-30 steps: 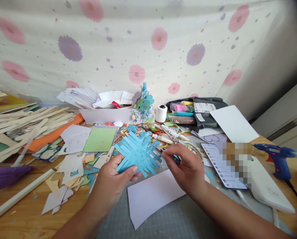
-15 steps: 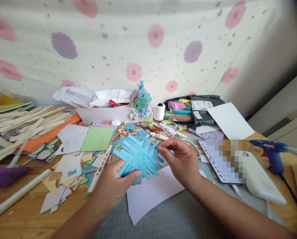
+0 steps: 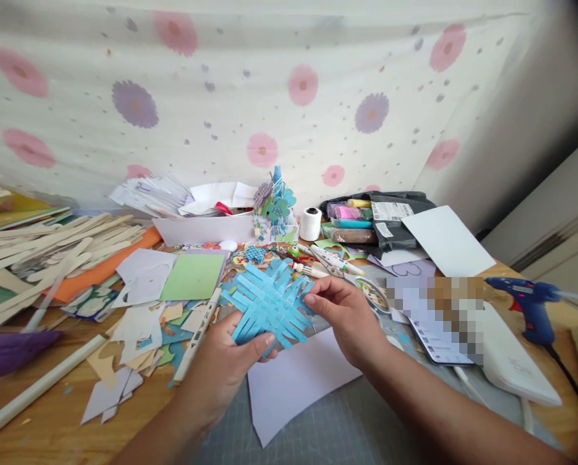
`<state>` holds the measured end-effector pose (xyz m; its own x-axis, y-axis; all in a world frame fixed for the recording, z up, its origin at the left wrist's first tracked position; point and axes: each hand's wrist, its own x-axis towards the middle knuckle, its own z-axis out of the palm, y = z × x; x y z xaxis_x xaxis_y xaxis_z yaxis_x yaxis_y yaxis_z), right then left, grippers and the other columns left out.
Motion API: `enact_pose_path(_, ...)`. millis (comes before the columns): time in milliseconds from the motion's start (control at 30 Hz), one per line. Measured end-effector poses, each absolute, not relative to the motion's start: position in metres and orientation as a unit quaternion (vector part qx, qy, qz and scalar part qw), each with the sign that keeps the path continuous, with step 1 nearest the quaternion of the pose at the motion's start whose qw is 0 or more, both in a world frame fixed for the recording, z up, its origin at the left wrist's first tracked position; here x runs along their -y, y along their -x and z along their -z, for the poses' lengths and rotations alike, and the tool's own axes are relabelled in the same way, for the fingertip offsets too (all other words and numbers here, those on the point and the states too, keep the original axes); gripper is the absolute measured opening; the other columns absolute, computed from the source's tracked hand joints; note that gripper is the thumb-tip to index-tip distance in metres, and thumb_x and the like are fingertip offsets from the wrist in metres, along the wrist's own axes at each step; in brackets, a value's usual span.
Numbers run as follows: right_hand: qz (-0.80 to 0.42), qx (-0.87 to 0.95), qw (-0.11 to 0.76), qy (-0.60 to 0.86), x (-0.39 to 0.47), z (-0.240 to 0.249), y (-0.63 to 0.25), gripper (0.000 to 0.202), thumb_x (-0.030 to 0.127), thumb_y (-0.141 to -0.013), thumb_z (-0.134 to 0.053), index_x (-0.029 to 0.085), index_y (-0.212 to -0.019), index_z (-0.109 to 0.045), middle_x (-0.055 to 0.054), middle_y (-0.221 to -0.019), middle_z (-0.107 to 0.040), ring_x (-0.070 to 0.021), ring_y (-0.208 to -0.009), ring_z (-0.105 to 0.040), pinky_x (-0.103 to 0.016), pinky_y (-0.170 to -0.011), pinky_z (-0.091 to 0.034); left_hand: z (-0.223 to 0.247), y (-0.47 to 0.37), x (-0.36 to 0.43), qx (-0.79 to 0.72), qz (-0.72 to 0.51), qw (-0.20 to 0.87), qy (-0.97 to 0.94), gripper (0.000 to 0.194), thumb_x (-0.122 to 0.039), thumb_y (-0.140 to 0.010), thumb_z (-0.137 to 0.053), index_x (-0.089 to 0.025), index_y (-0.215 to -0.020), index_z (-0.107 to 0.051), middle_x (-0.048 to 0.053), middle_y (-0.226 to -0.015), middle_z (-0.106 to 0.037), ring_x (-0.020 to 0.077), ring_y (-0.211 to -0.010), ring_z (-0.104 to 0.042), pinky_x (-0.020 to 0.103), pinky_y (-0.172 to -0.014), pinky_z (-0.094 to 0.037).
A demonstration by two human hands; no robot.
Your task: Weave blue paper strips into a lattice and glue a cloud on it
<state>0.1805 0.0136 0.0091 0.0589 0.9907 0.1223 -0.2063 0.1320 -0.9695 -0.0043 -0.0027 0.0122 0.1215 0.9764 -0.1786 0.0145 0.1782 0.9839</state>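
Observation:
A piece of woven blue paper strips (image 3: 272,300), its loose ends fanning out on all sides, is held up above the table. My left hand (image 3: 233,352) grips its lower left edge, thumb on top and fingers underneath. At its right side, my right hand (image 3: 344,310) has thumb and forefinger pinched on the end of a strip. Under the weave lies a sheet of pale lilac paper (image 3: 298,381) on a grey cutting mat (image 3: 356,429). A small blue woven piece (image 3: 254,254) sits just behind it.
Paper scraps (image 3: 138,329), a green sheet (image 3: 192,276) and wooden sticks (image 3: 51,252) spread leftward. Markers (image 3: 337,259), a thread spool (image 3: 310,225) and a black bag of clay packs (image 3: 395,216) stand behind. Rightward are a phone (image 3: 441,339), power bank (image 3: 516,365) and glue gun (image 3: 531,300).
My right thumb and fingers have moved slightly left and down, closer in on the strip ends at the weave's right side. The whole view has shifted a little; my left grip looks the same.

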Motion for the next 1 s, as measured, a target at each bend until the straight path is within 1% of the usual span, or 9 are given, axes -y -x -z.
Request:
enact_pose_path(100,-0.522,0.455,0.582,0.427,-0.013,-0.008,-0.179,0.025,0.035,-0.064,-0.077,0.018,-0.064,-0.059,0.003,-0.059,-0.058,-0.0114,-0.056,-0.049,-0.025,-0.055,-0.038,-0.015,0.002,0.003,-0.518,-0.419,0.556,-0.497,0.023,-0.032,-0.065,-0.076,-0.018,-0.082,-0.069,0.002,-0.070,-0.072,0.0200,-0.062,-0.066,0.029,-0.060,-0.053)
enact_pose_path(233,-0.541,0.441,0.583,0.416,-0.012,-0.007,-0.175,0.027,0.036,-0.066,-0.076,0.019,-0.065,-0.055,0.004,-0.059,-0.057,-0.0118,-0.057,-0.050,-0.026,-0.057,-0.039,-0.015,0.001,0.002,-0.536,-0.401,0.517,-0.533,0.016,-0.030,-0.066,-0.073,-0.019,-0.077,-0.068,0.001,-0.067,-0.072,0.0210,-0.060,-0.067,0.030,-0.061,-0.053)
enact_pose_path(333,-0.541,0.448,0.583,0.407,-0.011,-0.006,-0.172,0.027,0.037,-0.069,-0.073,0.019,-0.065,-0.053,0.004,-0.060,-0.054,-0.0110,-0.056,-0.048,-0.025,-0.056,-0.038,-0.011,0.004,0.001,-0.553,-0.378,0.472,-0.572,0.011,-0.030,-0.067,-0.070,-0.020,-0.068,-0.066,0.002,-0.061,-0.070,0.0221,-0.059,-0.066,0.031,-0.060,-0.051)
enact_pose_path(400,-0.528,0.462,0.585,0.406,-0.009,-0.006,-0.170,0.028,0.039,-0.072,-0.070,0.019,-0.066,-0.051,0.004,-0.060,-0.051,-0.0108,-0.056,-0.045,-0.025,-0.056,-0.036,-0.009,0.005,0.001,-0.560,-0.366,0.449,-0.593,0.012,-0.031,-0.068,-0.069,-0.020,-0.064,-0.065,0.002,-0.059,-0.070,0.0225,-0.059,-0.066,0.031,-0.059,-0.050)
enact_pose_path(500,-0.510,0.477,0.587,0.409,-0.008,-0.006,-0.166,0.030,0.042,-0.075,-0.068,0.020,-0.067,-0.049,0.004,-0.060,-0.048,-0.0108,-0.056,-0.042,-0.025,-0.054,-0.035,-0.008,0.005,0.003,-0.561,-0.369,0.453,-0.587,0.013,-0.030,-0.068,-0.070,-0.020,-0.061,-0.064,0.003,-0.057,-0.069,0.0226,-0.057,-0.065,0.031,-0.058,-0.049)
enact_pose_path(600,-0.495,0.480,0.593,0.415,-0.008,-0.006,-0.165,0.032,0.044,-0.075,-0.067,0.020,-0.067,-0.049,0.005,-0.059,-0.046,-0.0105,-0.055,-0.041,-0.024,-0.052,-0.033,-0.010,0.002,0.004,-0.548,-0.392,0.501,-0.543,0.012,-0.030,-0.065,-0.073,-0.020,-0.065,-0.067,0.002,-0.060,-0.070,0.0220,-0.059,-0.066,0.031,-0.059,-0.050)
enact_pose_path(733,-0.494,0.463,0.608,0.414,-0.008,-0.004,-0.165,0.032,0.044,-0.073,-0.071,0.020,-0.068,-0.051,0.005,-0.060,-0.045,-0.0105,-0.056,-0.041,-0.023,-0.052,-0.033,-0.009,-0.001,0.004,-0.512,-0.422,0.566,-0.490,0.020,-0.030,-0.063,-0.077,-0.019,-0.078,-0.070,0.002,-0.068,-0.071,0.0201,-0.062,-0.066,0.030,-0.061,-0.053)
enact_pose_path(900,-0.591,0.389,0.595,0.382,-0.007,-0.002,-0.162,0.035,0.040,-0.063,-0.080,0.019,-0.076,-0.055,0.006,-0.062,-0.051,-0.0092,-0.054,-0.043,-0.023,-0.052,-0.034,-0.002,0.001,0.003,-0.488,-0.441,0.588,-0.470,0.027,-0.034,-0.066,-0.078,-0.018,-0.086,-0.069,0.003,-0.073,-0.071,0.0194,-0.064,-0.064,0.032,-0.064,-0.053)
enact_pose_path(1000,-0.623,0.371,0.573,0.382,-0.007,-0.001,-0.162,0.034,0.037,-0.060,-0.082,0.017,-0.068,-0.056,0.005,-0.059,-0.053,-0.0090,-0.052,-0.045,-0.023,-0.052,-0.034,-0.001,0.005,0.003,-0.462,-0.430,0.623,-0.461,0.029,-0.035,-0.069,-0.077,-0.019,-0.092,-0.069,0.004,-0.077,-0.072,0.0207,-0.070,-0.065,0.035,-0.070,-0.054)
